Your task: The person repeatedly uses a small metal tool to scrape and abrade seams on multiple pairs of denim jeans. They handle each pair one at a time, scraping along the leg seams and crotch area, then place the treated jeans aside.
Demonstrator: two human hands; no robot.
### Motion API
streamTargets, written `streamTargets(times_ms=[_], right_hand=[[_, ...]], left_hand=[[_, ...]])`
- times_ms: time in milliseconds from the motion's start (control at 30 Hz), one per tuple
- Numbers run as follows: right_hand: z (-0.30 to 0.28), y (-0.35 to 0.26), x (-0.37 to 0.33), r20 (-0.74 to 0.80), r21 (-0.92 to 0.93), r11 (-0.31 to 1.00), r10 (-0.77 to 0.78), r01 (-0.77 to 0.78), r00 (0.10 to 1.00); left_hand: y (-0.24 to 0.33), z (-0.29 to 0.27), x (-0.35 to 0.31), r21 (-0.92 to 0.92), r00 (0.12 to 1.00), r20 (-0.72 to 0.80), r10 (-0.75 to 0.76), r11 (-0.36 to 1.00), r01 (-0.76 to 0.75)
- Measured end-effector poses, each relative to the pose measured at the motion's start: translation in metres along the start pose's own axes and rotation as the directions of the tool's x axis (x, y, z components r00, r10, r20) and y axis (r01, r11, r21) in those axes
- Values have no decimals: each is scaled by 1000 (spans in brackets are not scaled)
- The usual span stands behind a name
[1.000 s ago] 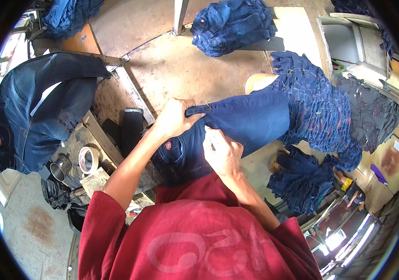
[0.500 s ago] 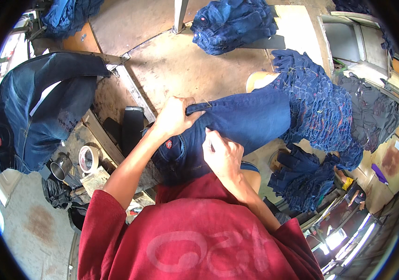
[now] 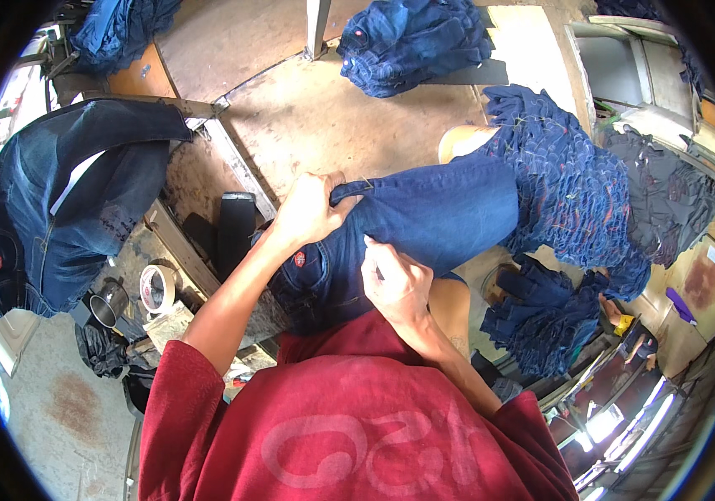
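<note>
Dark blue jeans lie across my lap, one leg reaching to the right and a small red patch near the pocket. My left hand grips the folded upper edge of the denim between thumb and fingers. Some loose light thread shows on the seam beside it. Just below and to the right, my right hand is curled in a pinch against the cloth. A small pale tip shows at its fingertips, but what the fingers hold, if anything, is too small to make out.
Another pair of jeans hangs at the left. Near it are a tape roll and a metal cup. Denim piles lie at the back and right, with a smaller heap below. Dark grey cloth lies farther right.
Both hands stay almost in place on the jeans. The view has shifted slightly, and more of my bare knee shows beside my right hand.
</note>
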State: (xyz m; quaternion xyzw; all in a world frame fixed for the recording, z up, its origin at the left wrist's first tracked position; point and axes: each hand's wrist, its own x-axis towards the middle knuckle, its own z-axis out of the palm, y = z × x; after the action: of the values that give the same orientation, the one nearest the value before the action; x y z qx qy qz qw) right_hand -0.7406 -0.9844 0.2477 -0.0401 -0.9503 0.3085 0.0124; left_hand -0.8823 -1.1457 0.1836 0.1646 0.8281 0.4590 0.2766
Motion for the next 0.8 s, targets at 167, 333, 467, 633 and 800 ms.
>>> streamTargets(times_ms=[167,333,467,633,800], right_hand=[[1,-1,-4,60,-78,997,15,-10,998],[5,5,-3,-26,-9,1000,2,-2,1000],[5,9,-4,27,-86,996,-29,31,999],[3,9,-3,-24,-5,1000,-6,5,1000],[1,9,-3,-23,-109,991,-77,74,997]], left_hand=[[-2,3,0,16,998,14,-60,998,59],[0,3,1,23,999,-31,10,1000,-9],[0,4,1,14,996,23,-87,996,87],[-1,4,2,37,999,-41,11,999,-10],[0,5,0,19,995,14,-101,995,101]])
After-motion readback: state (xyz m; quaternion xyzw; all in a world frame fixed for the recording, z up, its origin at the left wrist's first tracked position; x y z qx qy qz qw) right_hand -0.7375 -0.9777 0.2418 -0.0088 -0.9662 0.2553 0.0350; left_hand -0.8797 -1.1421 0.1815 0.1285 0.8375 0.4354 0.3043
